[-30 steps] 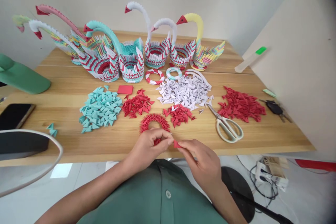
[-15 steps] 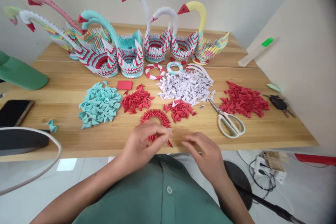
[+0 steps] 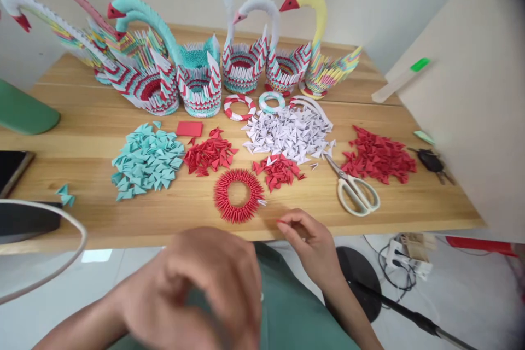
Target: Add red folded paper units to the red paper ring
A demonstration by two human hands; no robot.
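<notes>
My right hand (image 3: 309,243) is over the table's front edge, thumb and forefinger pinching a small red folded paper piece (image 3: 281,222). Raised close to the camera, my left hand (image 3: 209,284) is smeared by motion; its fingers look curled, but I cannot tell whether they hold anything. A spiky red paper ring (image 3: 218,205) lies flat on the table between and beyond my hands, touched by neither. One white folded piece (image 3: 261,202) sits at its right edge. Just behind the ring are two small heaps of red triangles, a left heap (image 3: 210,156) and a right heap (image 3: 281,171).
Teal triangles (image 3: 150,161) lie left, white triangles (image 3: 293,132) in the middle, and more red triangles (image 3: 379,154) right, near scissors (image 3: 356,192). Several folded-paper swans (image 3: 199,90) line the back. A phone (image 3: 12,170) and green bottle (image 3: 25,110) are at left, keys (image 3: 432,163) at right.
My left hand has moved from over the red ring toward the camera, uncovering the whole ring. A red piece now shows in my right fingertips. The view has shifted slightly.
</notes>
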